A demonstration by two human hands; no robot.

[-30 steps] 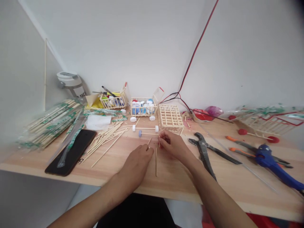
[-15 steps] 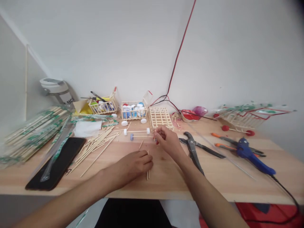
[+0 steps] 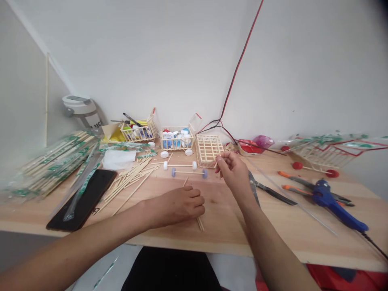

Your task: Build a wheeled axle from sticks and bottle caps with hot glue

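Over the front middle of the table, my left hand [image 3: 184, 207] has its fingers curled down on thin wooden sticks [image 3: 200, 223], whose ends stick out below it. My right hand [image 3: 233, 171] is raised by the near right corner of a stick-built basket [image 3: 209, 147], its fingers pinched on what looks like a short pale stick [image 3: 216, 165]. Left of that hand lies an axle with blue-purple wheels [image 3: 189, 173]. Just behind it is an axle with white wheels [image 3: 180, 165]. One more loose stick [image 3: 185, 181] lies beyond my left hand.
Two stick carts, one with bottle caps [image 3: 177, 141], stand by the wall. At left lie loose sticks [image 3: 130, 184], bagged sticks [image 3: 57, 161] and a black phone [image 3: 81, 200]. At right are pliers [image 3: 273, 192], a blue glue gun [image 3: 336, 204] and a red-wheeled cart [image 3: 318, 155].
My right hand has moved away from the blue-wheeled axle, up and to the right, so both its wheels now show. My left hand stays on the sticks. The view has shifted slightly.
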